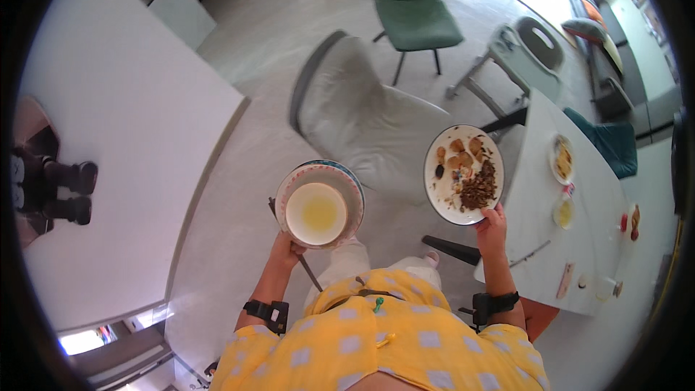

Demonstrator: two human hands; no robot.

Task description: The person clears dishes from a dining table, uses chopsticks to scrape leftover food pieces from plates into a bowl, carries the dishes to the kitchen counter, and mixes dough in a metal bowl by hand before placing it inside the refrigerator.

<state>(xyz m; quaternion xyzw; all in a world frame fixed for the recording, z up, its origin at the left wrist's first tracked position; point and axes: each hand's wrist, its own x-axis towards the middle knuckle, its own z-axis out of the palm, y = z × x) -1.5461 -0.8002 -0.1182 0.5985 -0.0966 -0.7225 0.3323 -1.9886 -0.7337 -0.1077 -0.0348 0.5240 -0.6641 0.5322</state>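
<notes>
My left hand [288, 250] grips the near edge of a stack of nested bowls [354, 195]. The innermost white bowl [316, 213] holds a little yellowish liquid; something dark, thin and long sticks out beneath the stack. My right hand [491, 222] holds a white plate with a dark rim [442, 195] by its near edge. On that plate lie a heap of small dark brown bits, several round brown pieces and small pale scraps. Both are held above the floor, apart from each other.
At the right stands a white table [586, 250] with a plate of yellowish food [563, 159], a small bowl [564, 213], a phone-like object [565, 281] and a glass [604, 288]. A grey chair [374, 114] is directly ahead, a green chair [415, 21] beyond. A white cabinet or counter [141, 146] extends left.
</notes>
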